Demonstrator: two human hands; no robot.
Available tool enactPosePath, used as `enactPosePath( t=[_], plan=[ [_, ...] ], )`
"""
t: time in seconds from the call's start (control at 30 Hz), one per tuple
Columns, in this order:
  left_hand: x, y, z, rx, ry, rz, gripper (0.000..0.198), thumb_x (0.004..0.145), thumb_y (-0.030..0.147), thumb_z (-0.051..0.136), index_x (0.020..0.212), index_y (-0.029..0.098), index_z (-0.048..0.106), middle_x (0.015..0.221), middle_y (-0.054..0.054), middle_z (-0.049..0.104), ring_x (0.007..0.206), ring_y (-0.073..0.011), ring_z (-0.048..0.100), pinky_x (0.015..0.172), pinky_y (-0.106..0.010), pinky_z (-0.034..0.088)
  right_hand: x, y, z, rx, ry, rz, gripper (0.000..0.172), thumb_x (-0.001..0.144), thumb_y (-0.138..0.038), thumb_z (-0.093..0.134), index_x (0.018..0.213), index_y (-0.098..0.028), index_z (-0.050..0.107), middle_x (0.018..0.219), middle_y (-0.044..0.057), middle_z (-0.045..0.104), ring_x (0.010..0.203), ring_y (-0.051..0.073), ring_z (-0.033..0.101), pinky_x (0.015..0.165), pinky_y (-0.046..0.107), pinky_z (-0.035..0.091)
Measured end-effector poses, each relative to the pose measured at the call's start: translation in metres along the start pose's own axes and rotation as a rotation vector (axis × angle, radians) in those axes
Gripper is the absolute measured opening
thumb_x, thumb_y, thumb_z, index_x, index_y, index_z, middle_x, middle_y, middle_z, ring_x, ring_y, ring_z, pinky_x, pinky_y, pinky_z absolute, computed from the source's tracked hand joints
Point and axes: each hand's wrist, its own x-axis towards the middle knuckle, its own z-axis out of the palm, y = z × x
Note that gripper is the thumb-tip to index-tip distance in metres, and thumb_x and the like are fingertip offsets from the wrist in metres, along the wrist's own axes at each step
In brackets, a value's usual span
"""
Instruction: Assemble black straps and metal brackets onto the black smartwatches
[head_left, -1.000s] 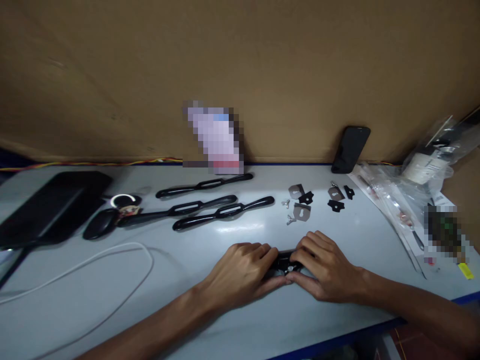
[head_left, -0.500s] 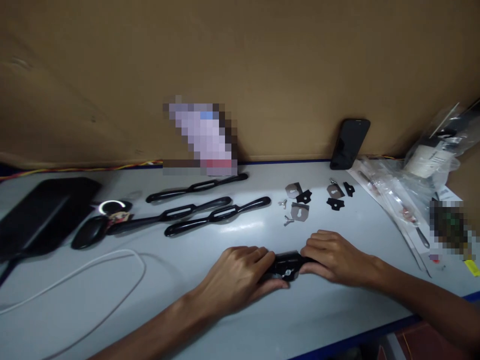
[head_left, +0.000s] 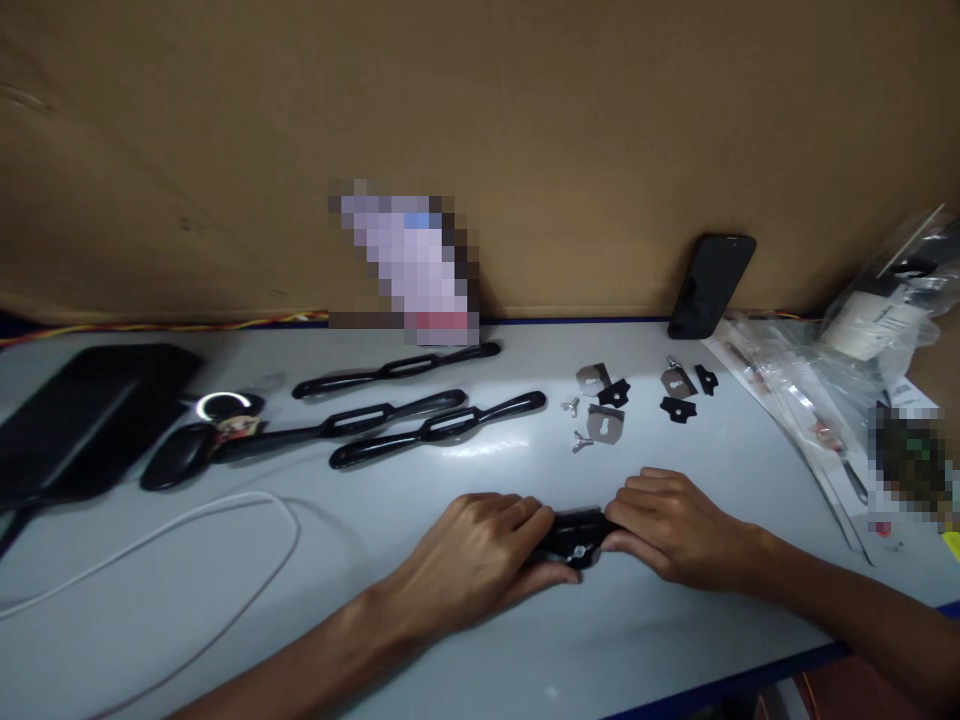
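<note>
A black two-handled tool (head_left: 576, 535) with a small silver screw at its middle lies on the pale table (head_left: 360, 620) in front of me. My left hand (head_left: 480, 552) is closed over its left handle. My right hand (head_left: 671, 525) is closed over its right handle. Only the tool's middle part shows between my hands. Beyond my hands lie small metal plates (head_left: 604, 422), black caps (head_left: 677, 409) and wing screws (head_left: 580, 440).
Three more black two-handled tools (head_left: 439, 428) lie side by side at mid-table. A black case (head_left: 82, 420), a mouse (head_left: 174, 458) and a white cable (head_left: 187, 520) lie left. A phone (head_left: 711, 285) leans on the cardboard wall; plastic bags (head_left: 825, 400) are right.
My right hand slid outward off the tool's middle, uncovering the screw, then stayed on the right handle. The view shifted slightly. My left hand kept its hold.
</note>
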Motion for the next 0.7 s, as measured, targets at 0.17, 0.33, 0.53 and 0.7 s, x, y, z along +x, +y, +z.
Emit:
enactPosePath(
  t=[0.17,0.33,0.53,0.7],
  plan=[
    [0.000,0.000,0.000,0.007,0.004,0.000,0.057,0.107,0.059,0.032,0.075,0.019,0.057,0.059,0.000,0.060,0.046,-0.0153,0.054,0.047,-0.030,0.032,-0.001,0.001,0.001,-0.005,-0.023,-0.007,0.034,0.109,-0.034,0.045,0.083,-0.017,0.061,0.074,0.002,0.063,0.068,0.015,0.054,0.067,0.030,0.039],
    [0.001,0.000,0.000,0.018,-0.005,0.009,0.058,0.107,0.059,0.031,0.076,0.019,0.057,0.059,0.000,0.060,0.046,-0.0161,0.055,0.047,-0.031,0.032,-0.002,0.000,-0.005,-0.022,-0.052,-0.005,0.024,0.105,-0.032,0.055,0.089,-0.016,0.061,0.079,0.004,0.065,0.072,0.017,0.057,0.070,0.030,0.043],
    [0.002,0.000,-0.001,0.032,0.001,0.041,0.055,0.108,0.055,0.030,0.077,0.018,0.056,0.060,0.000,0.060,0.047,-0.0165,0.056,0.048,-0.032,0.034,-0.004,-0.002,-0.012,-0.112,-0.058,-0.021,0.020,0.102,-0.031,0.059,0.089,-0.015,0.061,0.079,0.004,0.064,0.073,0.019,0.057,0.071,0.032,0.046],
    [0.003,-0.001,-0.003,0.019,-0.013,0.089,0.055,0.108,0.056,0.027,0.079,0.019,0.055,0.062,0.000,0.061,0.048,-0.0163,0.057,0.047,-0.032,0.036,-0.005,-0.002,-0.008,-0.119,-0.022,-0.059,0.023,0.104,-0.030,0.056,0.087,-0.015,0.059,0.077,0.004,0.063,0.070,0.019,0.056,0.068,0.032,0.045]
  ],
)
